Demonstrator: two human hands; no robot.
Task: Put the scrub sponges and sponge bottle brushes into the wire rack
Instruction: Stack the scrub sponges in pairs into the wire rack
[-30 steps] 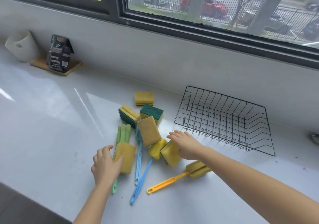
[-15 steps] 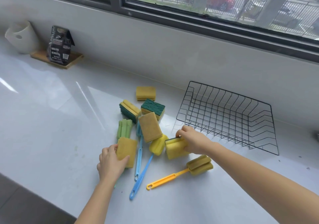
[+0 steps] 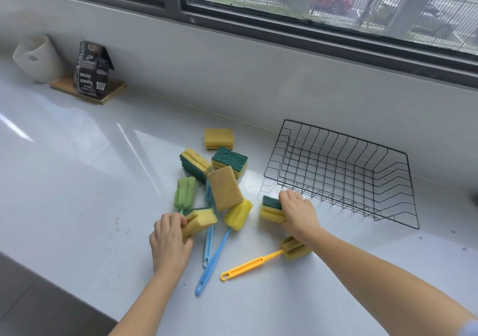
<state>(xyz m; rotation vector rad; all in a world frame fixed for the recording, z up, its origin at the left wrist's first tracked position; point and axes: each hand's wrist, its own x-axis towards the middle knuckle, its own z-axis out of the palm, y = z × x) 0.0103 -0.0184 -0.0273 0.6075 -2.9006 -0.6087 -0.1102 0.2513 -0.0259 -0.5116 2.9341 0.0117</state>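
Zero items in black wire rack [image 3: 344, 172] | left hand [image 3: 169, 240], right hand [image 3: 298, 212]: fingers each closed on a yellow-green scrub sponge beside rack | four brushes, other sponges remain on surface

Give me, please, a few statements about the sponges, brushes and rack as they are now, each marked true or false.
1. The wire rack holds no sponge. True.
2. The right hand grips a green-topped sponge. True.
3. The left hand is empty. False: it holds a yellow sponge.
4. The yellow-handled brush lies inside the rack. False: it lies on the counter.
5. A green brush head lies left of the pile. True.
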